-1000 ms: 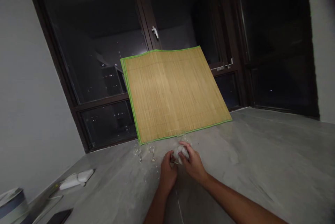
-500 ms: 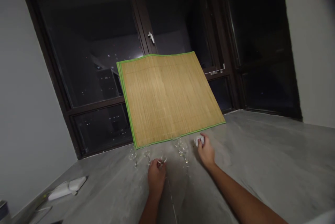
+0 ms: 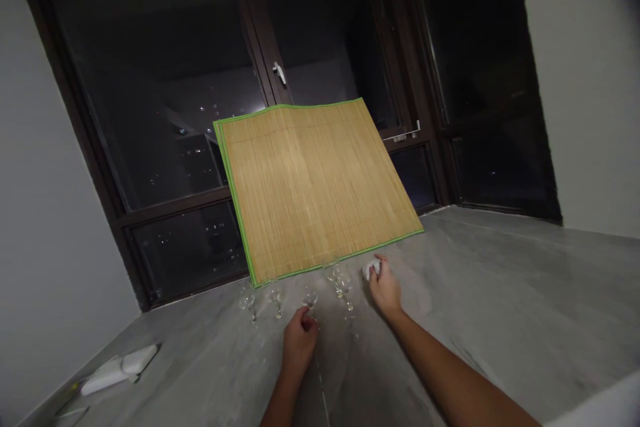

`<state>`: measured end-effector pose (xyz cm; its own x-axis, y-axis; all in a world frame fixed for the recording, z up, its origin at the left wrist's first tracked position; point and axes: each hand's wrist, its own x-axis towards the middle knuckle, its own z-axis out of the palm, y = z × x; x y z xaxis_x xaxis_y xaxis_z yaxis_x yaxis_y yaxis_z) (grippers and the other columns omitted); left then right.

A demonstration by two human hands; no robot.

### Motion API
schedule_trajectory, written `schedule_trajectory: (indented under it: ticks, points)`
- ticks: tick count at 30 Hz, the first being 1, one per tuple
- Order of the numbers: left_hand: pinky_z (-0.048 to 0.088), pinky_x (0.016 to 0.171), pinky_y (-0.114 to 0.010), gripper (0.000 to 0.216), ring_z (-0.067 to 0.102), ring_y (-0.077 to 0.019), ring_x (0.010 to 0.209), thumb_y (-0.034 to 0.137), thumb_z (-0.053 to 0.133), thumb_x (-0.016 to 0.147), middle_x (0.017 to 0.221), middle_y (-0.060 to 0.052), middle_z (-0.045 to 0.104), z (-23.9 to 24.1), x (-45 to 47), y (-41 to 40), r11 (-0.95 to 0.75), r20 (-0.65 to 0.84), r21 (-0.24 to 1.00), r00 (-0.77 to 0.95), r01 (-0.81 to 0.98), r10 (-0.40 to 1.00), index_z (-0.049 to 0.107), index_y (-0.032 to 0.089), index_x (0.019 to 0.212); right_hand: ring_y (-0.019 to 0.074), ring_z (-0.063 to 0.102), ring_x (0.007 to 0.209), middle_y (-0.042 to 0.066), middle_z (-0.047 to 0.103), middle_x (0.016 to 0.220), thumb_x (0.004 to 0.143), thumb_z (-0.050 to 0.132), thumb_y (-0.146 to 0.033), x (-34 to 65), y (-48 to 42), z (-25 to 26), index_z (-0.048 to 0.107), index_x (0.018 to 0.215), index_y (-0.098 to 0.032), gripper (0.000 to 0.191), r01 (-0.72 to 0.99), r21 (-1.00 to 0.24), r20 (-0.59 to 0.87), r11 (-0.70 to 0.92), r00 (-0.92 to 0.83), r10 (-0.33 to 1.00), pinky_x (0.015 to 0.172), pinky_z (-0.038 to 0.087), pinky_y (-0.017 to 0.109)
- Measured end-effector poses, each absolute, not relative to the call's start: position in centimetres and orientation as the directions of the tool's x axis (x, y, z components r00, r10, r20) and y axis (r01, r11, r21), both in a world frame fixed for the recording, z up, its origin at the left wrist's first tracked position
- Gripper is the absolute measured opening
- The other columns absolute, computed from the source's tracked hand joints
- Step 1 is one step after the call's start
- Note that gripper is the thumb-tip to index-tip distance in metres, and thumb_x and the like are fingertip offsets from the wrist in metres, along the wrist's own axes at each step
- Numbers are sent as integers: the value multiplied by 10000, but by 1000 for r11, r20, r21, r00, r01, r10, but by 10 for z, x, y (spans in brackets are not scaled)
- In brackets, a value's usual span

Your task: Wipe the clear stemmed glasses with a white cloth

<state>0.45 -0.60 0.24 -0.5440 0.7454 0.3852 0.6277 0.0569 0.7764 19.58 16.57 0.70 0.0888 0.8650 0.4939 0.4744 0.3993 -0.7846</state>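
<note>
My left hand (image 3: 299,342) is closed low on a small clear stemmed glass (image 3: 310,296); the bowl shows above its fingertips, while the fingers cover the stem. To its left stand two more stemmed glasses, the outer glass (image 3: 247,299) and the inner glass (image 3: 275,296). On the right a pair of similar glasses, the rear glass (image 3: 330,272) and the front glass (image 3: 344,282), overlap in view. My right hand (image 3: 386,288) pinches a small white wad (image 3: 370,270), perhaps tissue or cloth, just to the right of that pair.
A bamboo mat (image 3: 320,187) with green edging leans against the dark window (image 3: 155,94) behind the glasses. White folded-looking objects (image 3: 120,370) lie at the left of the grey stone-like surface (image 3: 490,294). A pale wall (image 3: 45,200) rises at left.
My left hand sits slightly lower relative to its glass, so more of the bowl shows. My right hand still holds the white wad. The whole view has shifted a little.
</note>
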Motion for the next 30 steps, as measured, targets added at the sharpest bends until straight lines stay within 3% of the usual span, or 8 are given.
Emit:
schedule_trajectory:
  ticks: [2, 4, 7, 11, 14, 22, 30]
  points:
    - [470, 756, -292, 368, 660, -207, 806, 338, 605, 728, 846, -28, 710, 2, 6, -5, 20, 380, 804, -540, 594, 751, 605, 187, 1063, 221, 649, 858, 100, 690, 964, 963, 381, -288, 195, 166, 7, 443, 1371, -137, 440, 467, -788, 492, 402, 86, 866, 714, 412, 278]
    - [478, 792, -310, 299, 663, -213, 838, 335, 582, 751, 871, -43, 713, 2, 6, -5, 0, 393, 786, -499, 618, 772, 603, 193, 1014, 219, 652, 840, 100, 693, 964, 962, 383, -286, 195, 165, 7, 438, 1375, -133, 444, 468, -790, 487, 396, 86, 869, 708, 411, 278]
    - [456, 901, -359, 196, 656, -228, 924, 299, 528, 792, 915, -60, 721, 1, 8, -8, 51, 413, 641, -400, 766, 818, 630, 209, 933, 214, 654, 847, 103, 695, 969, 958, 390, -277, 194, 164, 8, 440, 1376, -132, 445, 467, -786, 493, 405, 80, 866, 717, 414, 274]
    - [190, 1150, -526, 380, 515, -265, 1271, 317, 500, 835, 1311, -83, 635, -2, 13, -8, 175, 350, 427, -341, 887, 872, 620, 248, 1189, 216, 657, 867, 111, 698, 992, 955, 399, -271, 194, 163, 9, 443, 1376, -139, 443, 464, -788, 488, 405, 70, 870, 728, 420, 275]
    - [74, 1161, -597, 450, 360, -275, 1407, 355, 440, 881, 1490, -72, 478, -1, 19, -7, 227, 260, 323, -317, 919, 912, 564, 264, 1303, 216, 658, 875, 107, 698, 986, 959, 399, -274, 194, 164, 8, 444, 1371, -143, 434, 463, -784, 496, 413, 68, 866, 730, 418, 275]
    - [66, 1143, -662, 558, 214, -277, 1478, 348, 288, 925, 1595, -56, 278, 7, 23, -7, 232, 101, 224, -260, 946, 960, 406, 237, 1460, 210, 652, 812, 78, 693, 900, 958, 403, -296, 192, 164, 6, 436, 1382, -145, 451, 491, -775, 486, 398, 62, 872, 685, 399, 269]
    - [69, 1141, -666, 592, 203, -287, 1480, 360, 292, 910, 1607, -42, 241, 9, 25, -5, 233, 91, 216, -257, 948, 962, 373, 238, 1484, 215, 644, 775, 70, 689, 883, 955, 400, -297, 190, 161, 7, 433, 1374, -149, 445, 480, -782, 480, 397, 59, 875, 654, 375, 270]
